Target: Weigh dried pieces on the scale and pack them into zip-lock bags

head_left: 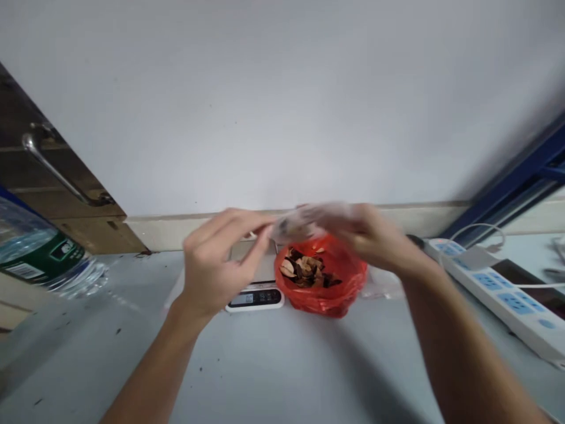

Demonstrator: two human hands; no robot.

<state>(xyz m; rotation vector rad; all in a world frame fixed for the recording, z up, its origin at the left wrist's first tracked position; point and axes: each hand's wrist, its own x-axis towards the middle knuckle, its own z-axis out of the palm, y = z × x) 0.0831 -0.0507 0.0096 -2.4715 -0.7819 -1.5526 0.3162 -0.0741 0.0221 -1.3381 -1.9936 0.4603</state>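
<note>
Between my two hands, a small translucent plastic bag (296, 225) is held up; something dark and pale shows inside, too blurred to make out. My left hand (223, 250) pinches its left end between thumb and fingertips. The right end sits in the closed fingers of my right hand (368, 235), which is smeared by motion. Just below is an open red plastic bag (329, 301) holding dried brown pieces (309, 270), like curled slices. Beside it on the left is a digital kitchen scale (257, 298) with a lit display, partly hidden behind my left hand.
A white power strip (498, 300) with cables lies at the right, near a dark flat device (525, 285). A large water bottle (48, 253) is at the left by a metal handle (62, 171). The wall (273, 106) rises directly behind the grey table (265, 371).
</note>
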